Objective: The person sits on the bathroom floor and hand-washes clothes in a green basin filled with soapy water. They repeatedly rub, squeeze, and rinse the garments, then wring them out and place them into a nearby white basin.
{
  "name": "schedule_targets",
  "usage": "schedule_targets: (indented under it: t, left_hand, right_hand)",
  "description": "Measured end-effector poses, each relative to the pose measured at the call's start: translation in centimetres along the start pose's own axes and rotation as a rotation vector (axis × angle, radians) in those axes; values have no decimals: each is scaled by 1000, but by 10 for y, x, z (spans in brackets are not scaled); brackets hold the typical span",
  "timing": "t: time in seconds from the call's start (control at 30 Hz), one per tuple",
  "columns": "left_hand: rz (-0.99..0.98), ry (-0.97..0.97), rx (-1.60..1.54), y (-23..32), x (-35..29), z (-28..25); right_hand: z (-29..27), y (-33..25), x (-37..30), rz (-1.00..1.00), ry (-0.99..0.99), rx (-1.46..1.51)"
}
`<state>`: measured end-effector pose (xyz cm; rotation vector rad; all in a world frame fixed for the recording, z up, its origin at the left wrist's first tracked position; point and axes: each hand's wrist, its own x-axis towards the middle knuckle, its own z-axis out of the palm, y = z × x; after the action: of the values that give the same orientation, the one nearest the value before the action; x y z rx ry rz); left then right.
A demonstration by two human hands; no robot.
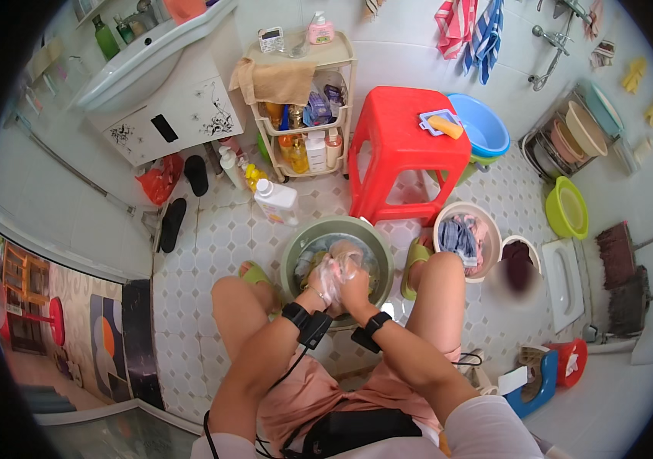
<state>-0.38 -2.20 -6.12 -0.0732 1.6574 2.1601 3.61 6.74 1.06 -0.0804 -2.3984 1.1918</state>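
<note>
Evidently, left hand (pixel 322 284) and right hand (pixel 354 283) have fingers curled closed round sudsy cloth (pixel 347 249); rubbing low in basin (pixel 287 268) should limit splashing.

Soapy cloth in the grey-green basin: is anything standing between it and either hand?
Nothing visible does. The left hand and right hand are already on the soapy cloth, within the rim of the grey-green basin.

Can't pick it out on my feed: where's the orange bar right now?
In the head view, right of centre, the orange bar rests on a small dish atop the red stool, beyond the grey-green basin.
</note>
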Motion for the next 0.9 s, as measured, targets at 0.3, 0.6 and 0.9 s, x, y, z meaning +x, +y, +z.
schedule_targets:
  t: [0.3,0.6,0.9]
  left_hand:
    - [-501,4,-791,79,-14,19]
    - [-602,-6,-894,98,-23,14]
    - [-131,-107,-292,-20,17,-25]
  right_hand:
    - [-6,14,16,517,-322,525]
    - [-27,-21,18,314,-750,756]
    - [-6,-8,4,178,-618,567]
